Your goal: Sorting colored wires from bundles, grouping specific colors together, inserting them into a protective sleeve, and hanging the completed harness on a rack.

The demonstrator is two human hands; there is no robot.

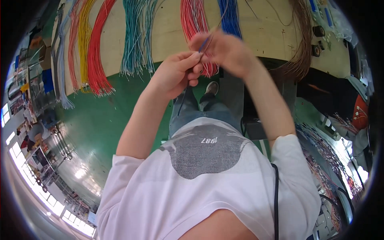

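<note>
Thin wires, one of them blue (204, 44), cross between my two hands over the near edge of the table. My left hand (176, 74) is closed, thumb and forefinger pinching the wires, and a dark wire end (182, 102) hangs below it. Right above and beside it, my right hand (230, 54) is bent over the same wires, its fingers smeared by motion, so its grip is unclear. Behind my hands lies a bundle of red and pale wires (193, 16). A blue wire bundle (229, 20) lies to its right.
Across the pale table (168, 24) lie teal (136, 40), red (99, 60), yellow (84, 40) and brown (303, 44) wire bundles, some ends overhanging the near edge. Black rolls (319, 31) sit at the right. More wires (328, 160) hang at the lower right. The floor (104, 120) is green.
</note>
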